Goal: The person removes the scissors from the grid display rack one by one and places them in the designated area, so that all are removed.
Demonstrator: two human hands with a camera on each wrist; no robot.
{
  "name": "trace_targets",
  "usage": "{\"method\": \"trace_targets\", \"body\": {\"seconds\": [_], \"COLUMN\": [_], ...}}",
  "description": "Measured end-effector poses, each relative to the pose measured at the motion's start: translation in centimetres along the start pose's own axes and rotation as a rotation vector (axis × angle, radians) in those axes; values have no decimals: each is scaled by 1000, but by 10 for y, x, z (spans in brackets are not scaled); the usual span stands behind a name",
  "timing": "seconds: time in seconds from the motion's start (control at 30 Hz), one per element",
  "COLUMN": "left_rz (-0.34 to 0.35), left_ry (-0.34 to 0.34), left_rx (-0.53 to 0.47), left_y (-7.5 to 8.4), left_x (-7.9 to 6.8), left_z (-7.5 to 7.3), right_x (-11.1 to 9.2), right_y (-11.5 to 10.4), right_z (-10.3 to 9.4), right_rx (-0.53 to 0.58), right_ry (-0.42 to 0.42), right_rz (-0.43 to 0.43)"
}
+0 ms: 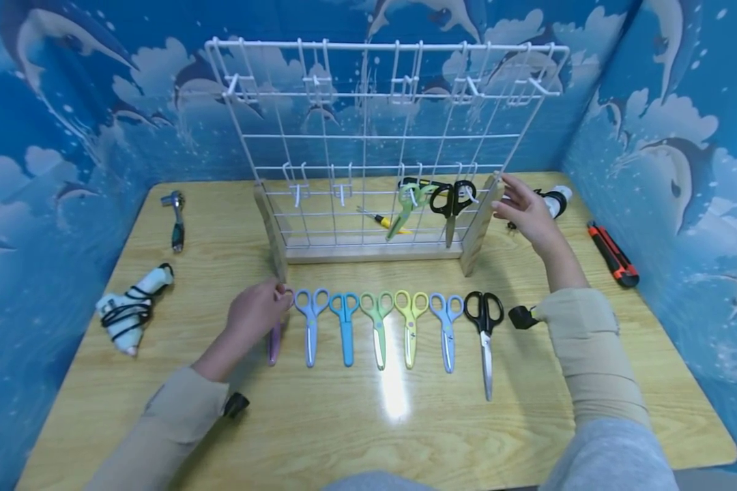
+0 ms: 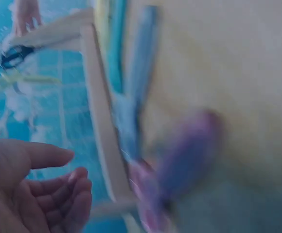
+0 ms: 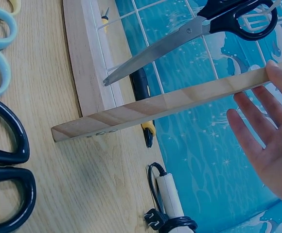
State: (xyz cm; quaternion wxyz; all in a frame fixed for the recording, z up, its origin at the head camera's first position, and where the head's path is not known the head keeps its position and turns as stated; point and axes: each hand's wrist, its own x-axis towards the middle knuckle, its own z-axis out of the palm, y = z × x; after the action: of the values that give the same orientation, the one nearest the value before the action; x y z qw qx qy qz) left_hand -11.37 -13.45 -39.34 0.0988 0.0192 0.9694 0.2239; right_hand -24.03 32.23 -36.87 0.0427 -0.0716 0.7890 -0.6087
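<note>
A white wire rack (image 1: pixel 364 137) with wooden side posts stands at the back; green scissors (image 1: pixel 399 221) and black-handled scissors (image 1: pixel 450 221) hang from its hooks. In front, several scissors lie in a row, from purple scissors (image 1: pixel 274 344) at left, past blue scissors (image 1: pixel 347 334), to black-handled scissors (image 1: pixel 486 348) at right. My left hand (image 1: pixel 254 310) is over the purple scissors' handles; the left wrist view shows its fingers loosely bent, thumb apart, nothing between them. My right hand (image 3: pixel 272 131) touches the top of the rack's right post (image 3: pixel 165 100) with one digit, its other fingers extended.
A ratchet wrench (image 1: pixel 177 228) and a pale tool wound with black cord (image 1: pixel 129 310) lie at left. At right are a red and black utility knife (image 1: pixel 614 256) and a white corded tool (image 1: pixel 555 201). A yellow-black screwdriver (image 1: pixel 383 220) lies behind the rack.
</note>
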Motion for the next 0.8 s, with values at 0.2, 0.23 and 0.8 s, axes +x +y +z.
{"method": "trace_targets", "body": {"seconds": [0.2,0.23,0.8], "left_rz": [217,246,401], "left_ry": [45,49,143], "left_rx": [-90,-101,-416], "left_y": [56,66,151], "left_x": [25,30,98], "left_z": [-1,-1,10], "right_x": [-22,-23,-21], "right_y": [-44,-46,-43], "right_z": [20,22,21], "right_rx": [-91,-92,-115], "right_ry": [17,17,31], "right_rz": [41,44,29]}}
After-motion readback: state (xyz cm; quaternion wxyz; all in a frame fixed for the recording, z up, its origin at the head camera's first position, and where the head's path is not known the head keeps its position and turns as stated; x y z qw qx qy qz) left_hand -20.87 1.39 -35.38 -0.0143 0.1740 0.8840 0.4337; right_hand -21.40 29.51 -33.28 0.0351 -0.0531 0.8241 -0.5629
